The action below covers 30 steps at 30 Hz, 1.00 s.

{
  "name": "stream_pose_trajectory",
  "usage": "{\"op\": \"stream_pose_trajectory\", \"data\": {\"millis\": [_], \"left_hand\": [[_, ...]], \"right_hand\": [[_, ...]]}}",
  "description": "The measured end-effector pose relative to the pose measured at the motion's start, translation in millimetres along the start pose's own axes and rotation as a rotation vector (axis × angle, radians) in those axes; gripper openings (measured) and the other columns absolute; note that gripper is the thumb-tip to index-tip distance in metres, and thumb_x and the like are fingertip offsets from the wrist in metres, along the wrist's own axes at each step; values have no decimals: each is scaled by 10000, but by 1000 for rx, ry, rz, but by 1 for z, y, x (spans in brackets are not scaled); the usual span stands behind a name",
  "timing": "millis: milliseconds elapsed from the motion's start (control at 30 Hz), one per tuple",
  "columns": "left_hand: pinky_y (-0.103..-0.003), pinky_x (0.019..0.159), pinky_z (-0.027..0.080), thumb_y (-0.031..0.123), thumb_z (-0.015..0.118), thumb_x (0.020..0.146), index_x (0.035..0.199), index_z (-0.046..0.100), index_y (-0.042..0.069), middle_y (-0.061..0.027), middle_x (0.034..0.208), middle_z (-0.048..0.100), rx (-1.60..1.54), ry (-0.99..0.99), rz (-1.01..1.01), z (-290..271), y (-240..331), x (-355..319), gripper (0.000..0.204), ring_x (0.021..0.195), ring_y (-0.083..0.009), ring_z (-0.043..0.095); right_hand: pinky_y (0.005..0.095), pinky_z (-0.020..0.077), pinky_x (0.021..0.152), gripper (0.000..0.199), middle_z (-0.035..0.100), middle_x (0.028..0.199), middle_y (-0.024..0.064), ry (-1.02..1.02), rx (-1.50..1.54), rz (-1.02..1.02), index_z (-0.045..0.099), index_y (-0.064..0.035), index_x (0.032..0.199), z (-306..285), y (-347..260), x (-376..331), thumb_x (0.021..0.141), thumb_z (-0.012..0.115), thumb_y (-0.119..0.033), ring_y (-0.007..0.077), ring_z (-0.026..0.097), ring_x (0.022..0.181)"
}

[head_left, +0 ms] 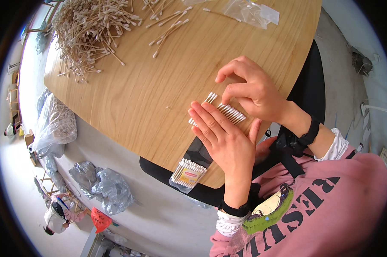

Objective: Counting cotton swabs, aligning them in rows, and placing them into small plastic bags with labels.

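A row of cotton swabs (232,114) lies side by side on the wooden table (159,115), close to its near edge. My left hand (225,141) rests flat across the row with its fingers stretched out, hiding part of it. Just beyond, my right hand (255,88) hovers with bent fingers that stand apart; one fingertip is at the swab heads, and whether it touches them I cannot tell. Nothing shows between those fingers. To the left of my left hand, a clear packet of cotton swabs (188,173) with a yellow and red label sits at the table edge beside a black object (198,150).
A large heap of loose cotton swabs (90,34) covers the far left of the table, with several strays (170,32) beside it. Clear plastic bags (249,13) lie at the far edge. Filled bags (112,188) stand on the floor, where another person (56,216) is seen farther off.
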<state>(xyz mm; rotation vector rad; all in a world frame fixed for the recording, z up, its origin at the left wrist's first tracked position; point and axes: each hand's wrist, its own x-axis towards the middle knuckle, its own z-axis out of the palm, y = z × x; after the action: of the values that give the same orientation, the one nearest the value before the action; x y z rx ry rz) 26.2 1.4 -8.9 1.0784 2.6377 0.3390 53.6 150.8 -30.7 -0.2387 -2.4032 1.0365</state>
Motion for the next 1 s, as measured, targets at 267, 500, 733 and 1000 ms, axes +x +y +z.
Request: {"op": "stream_pose_trajectory", "data": {"millis": [267, 500, 733, 1000], "left_hand": [[-503, 1221, 126, 660, 620, 848, 1529, 106, -134, -324, 1613, 77, -4, 3, -2, 1, 0, 0, 1165, 1522, -432, 57], [-506, 1219, 131, 638, 645, 842, 1523, 112, -144, -332, 1611, 72, -26, 1, -4, -1, 1, 0, 1165, 1519, -446, 54], [-511, 1221, 75, 629, 579, 891, 1531, 165, -118, -312, 1618, 105, -216, 54, -85, -19, -2, -10, 1067, 1526, -432, 64], [-427, 1235, 94, 453, 339, 1064, 1575, 173, 8, -185, 1646, 166, -1392, 573, -192, -5, -25, -1, 698, 1536, -295, 135]], "right_hand": [[339, 500, 758, 99, 603, 1025, 19, 28, -5, 30, 671, -96, 790, 4, -1, 1, 739, 683, -11, 220, 568, 912], [382, 466, 860, 99, 595, 1120, 52, -91, -64, -5, 675, -84, 819, 6, -9, 19, 739, 728, -59, 269, 554, 1031], [381, 469, 869, 60, 600, 1060, 38, -1, -223, -107, 664, -87, 804, 6, 8, 50, 787, 717, -109, 253, 554, 1031], [379, 317, 1160, 407, 505, 1399, 143, 185, 740, 406, 493, -1, 1358, 16, -43, -20, 1054, 498, -272, 237, 434, 1373]]}}
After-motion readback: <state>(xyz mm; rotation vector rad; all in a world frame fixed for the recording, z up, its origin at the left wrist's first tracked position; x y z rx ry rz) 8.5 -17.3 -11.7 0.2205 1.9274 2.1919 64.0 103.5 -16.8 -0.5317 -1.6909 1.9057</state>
